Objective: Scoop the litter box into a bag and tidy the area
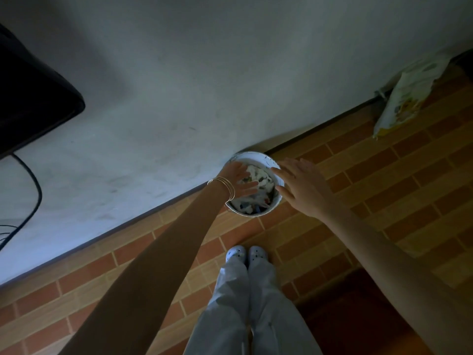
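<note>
Bin (256, 155) on floor (384, 190) at wall (204, 73) foot, full of scraps (258, 175). Left hand (239, 179) flat above contents, fingers spread, holding nothing; right hand (304, 185) flat at right rim, gripping nothing. Likely bracketing bin to lift. Bag (407, 96) leans on wall, far right. Litter box unseen.

The wall (179, 98) is standing just behind the bin (256, 157), blocking reach from that side; trash (261, 179) is filling its mouth. Tiled floor (384, 162) is lying open in front and to the right, a printed bag (404, 98) leaning well apart
</note>
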Tool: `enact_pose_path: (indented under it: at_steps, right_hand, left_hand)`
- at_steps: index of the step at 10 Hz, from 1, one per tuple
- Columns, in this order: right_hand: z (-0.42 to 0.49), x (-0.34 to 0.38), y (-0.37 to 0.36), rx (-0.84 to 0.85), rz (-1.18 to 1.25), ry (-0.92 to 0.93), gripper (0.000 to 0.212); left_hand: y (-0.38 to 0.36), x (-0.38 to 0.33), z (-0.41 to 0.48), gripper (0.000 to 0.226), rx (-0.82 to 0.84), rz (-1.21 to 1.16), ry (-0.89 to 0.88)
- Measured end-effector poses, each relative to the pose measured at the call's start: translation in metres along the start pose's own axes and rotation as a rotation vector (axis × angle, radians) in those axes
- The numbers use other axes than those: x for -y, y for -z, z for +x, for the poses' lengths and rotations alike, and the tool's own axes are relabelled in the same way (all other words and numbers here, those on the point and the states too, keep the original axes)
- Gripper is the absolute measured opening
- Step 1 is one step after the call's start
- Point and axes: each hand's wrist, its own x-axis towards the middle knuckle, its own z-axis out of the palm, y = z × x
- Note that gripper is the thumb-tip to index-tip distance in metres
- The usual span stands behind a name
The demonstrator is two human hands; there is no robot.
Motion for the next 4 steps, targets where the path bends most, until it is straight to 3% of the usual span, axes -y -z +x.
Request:
enact_pose_path:
  at_steps: [1,2,4]
  right_hand:
    - [-0.005,0.002,0.014,-0.019,0.004,-0.003,0.042]
    - [-0.014,0.006,0.031,-0.036,-0.004,0.001,0.04]
    - [-0.03,0.014,0.077,-0.159,-0.017,0.001,0.044]
  left_hand:
    - [0.003,0.009,-0.012,0.034,-0.007,0.026,-0.069]
    - [-0.003,0.005,-0.041,0.02,0.007,-0.042,-0.122]
    - [-0.013,-0.006,-0.097,0.022,0.046,0.001,-0.296]
